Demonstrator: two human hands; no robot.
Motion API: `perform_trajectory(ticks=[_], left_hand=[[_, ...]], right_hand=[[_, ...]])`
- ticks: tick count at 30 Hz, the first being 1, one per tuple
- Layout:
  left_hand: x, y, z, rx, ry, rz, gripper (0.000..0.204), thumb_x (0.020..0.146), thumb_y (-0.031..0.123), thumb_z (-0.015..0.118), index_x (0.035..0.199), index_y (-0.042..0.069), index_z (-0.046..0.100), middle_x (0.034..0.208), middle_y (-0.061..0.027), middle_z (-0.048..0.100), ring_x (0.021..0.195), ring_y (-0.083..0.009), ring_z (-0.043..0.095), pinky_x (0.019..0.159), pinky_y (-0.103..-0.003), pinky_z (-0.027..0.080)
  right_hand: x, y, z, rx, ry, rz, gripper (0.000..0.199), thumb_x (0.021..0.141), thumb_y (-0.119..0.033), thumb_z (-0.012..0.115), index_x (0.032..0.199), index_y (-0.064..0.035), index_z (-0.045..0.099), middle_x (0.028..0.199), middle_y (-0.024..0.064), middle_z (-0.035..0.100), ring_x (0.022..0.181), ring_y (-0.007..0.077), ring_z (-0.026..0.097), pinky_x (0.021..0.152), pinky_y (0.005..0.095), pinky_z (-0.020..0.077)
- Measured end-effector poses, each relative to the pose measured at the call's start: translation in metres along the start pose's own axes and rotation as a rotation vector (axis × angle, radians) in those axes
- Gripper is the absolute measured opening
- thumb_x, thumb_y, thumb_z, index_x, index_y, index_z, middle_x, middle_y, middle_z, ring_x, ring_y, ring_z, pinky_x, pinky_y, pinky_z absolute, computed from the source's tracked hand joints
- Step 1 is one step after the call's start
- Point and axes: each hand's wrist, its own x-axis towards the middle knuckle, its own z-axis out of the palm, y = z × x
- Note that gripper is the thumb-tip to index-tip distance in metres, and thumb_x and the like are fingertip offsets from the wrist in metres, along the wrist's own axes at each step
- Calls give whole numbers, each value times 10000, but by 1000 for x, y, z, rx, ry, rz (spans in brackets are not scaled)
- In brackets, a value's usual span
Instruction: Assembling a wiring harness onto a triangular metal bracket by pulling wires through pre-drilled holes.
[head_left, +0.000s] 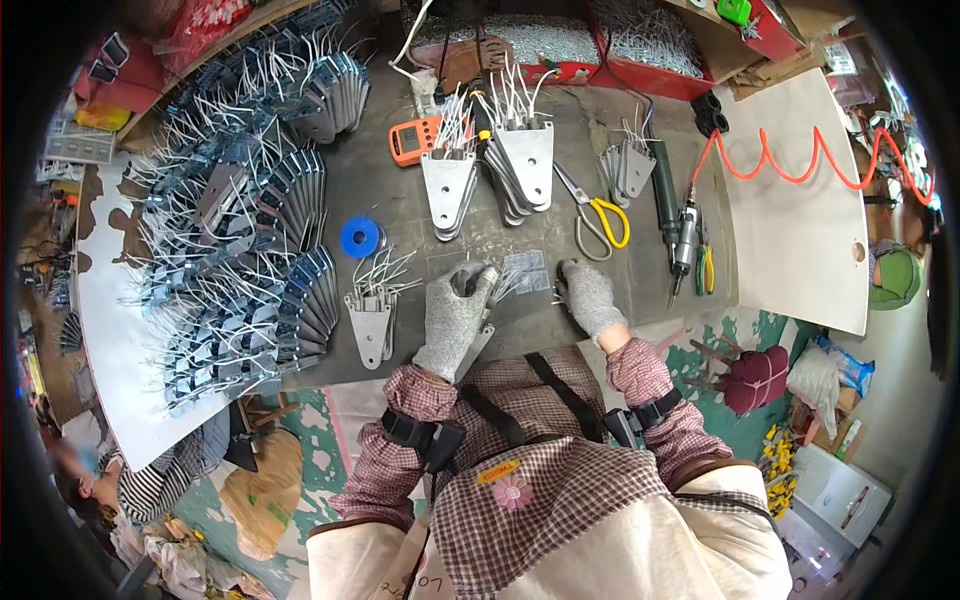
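Observation:
My left hand [458,308], in a grey knit glove, is closed around a grey metal plate [478,345] with white wires [505,284] poking out toward the middle. Most of that plate lies hidden under the hand. Also gloved, my right hand [590,298] is a short way to the right with its fingers curled together; what they pinch, if anything, is too small to make out. Between and just beyond the hands lies a clear plastic piece [526,272] on the dark mat. A stack of tapered metal plates with wires [371,325] rests left of my left hand.
Many wired plates [240,260] fill the left side. More stacks [524,170] stand ahead, near an orange meter [412,140] and blue spool [361,237]. Yellow-handled scissors [607,222], an air screwdriver [685,240] on a red coiled hose and pliers [706,262] lie right. Screw bins [650,45] line the back.

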Motion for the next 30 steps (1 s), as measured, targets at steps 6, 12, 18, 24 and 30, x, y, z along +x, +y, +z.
perform_trajectory(ticks=[6,12,18,24,30], left_hand=[[-1,-2,6,-154,-23,4,224,1027,156,690,1164,-20,706,944,-69,736,643,-108,666,583,-241,517],[6,8,4,-78,40,-62,216,1010,167,719,1119,-19,730,911,-51,731,713,-78,641,609,-242,512],[-13,9,13,54,100,-52,248,1025,203,697,1146,-10,735,834,-57,721,753,-114,631,688,-281,520],[-3,-4,15,94,100,-75,303,1041,293,667,1110,9,747,725,-59,681,658,-131,638,550,-329,494],[6,-23,14,217,107,89,325,1031,326,660,1063,17,753,749,-147,725,699,-289,717,651,-418,535]], right_hand=[[1,-16,-16,178,21,3,183,972,-155,624,1080,-8,637,1004,210,714,924,376,710,782,500,558],[1,-86,-65,1124,43,-30,252,1029,-154,667,1207,24,651,939,54,683,872,111,644,758,281,546],[5,-108,-57,1213,126,-62,172,1023,-60,641,1162,38,614,1015,85,692,941,136,675,858,277,553],[10,-119,-47,1336,129,-71,230,1013,12,614,1239,4,568,1068,57,666,958,99,639,865,251,543],[11,-122,-49,1287,152,-97,243,1001,12,626,1235,16,558,1093,108,694,982,153,691,857,286,564]])
